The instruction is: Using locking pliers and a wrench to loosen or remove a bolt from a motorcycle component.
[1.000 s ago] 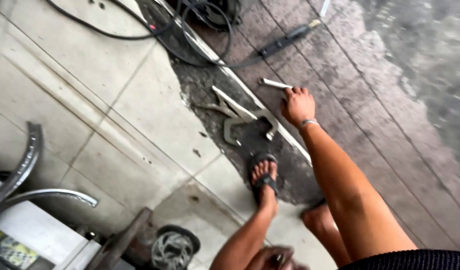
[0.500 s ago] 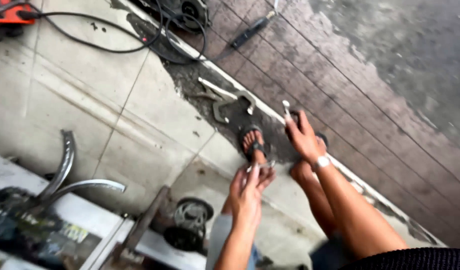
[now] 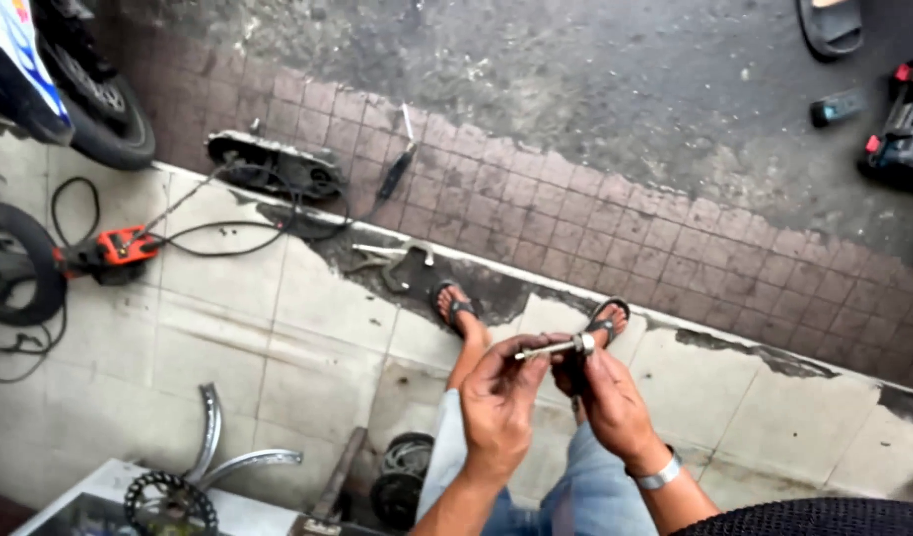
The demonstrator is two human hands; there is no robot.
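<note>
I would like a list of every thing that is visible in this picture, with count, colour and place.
metal bolt: one, silver, held between both hands
sandals: two, black, on the feet by the tile edge
wrenches: a few, grey, on the floor beyond the feet
power tool: one, orange, left, with black cable
screwdriver: one, black handle, on the bricks
sprocket: one, dark, bottom left
left hand: one, holds the bolt
right hand: one, on the bolt's end
</note>
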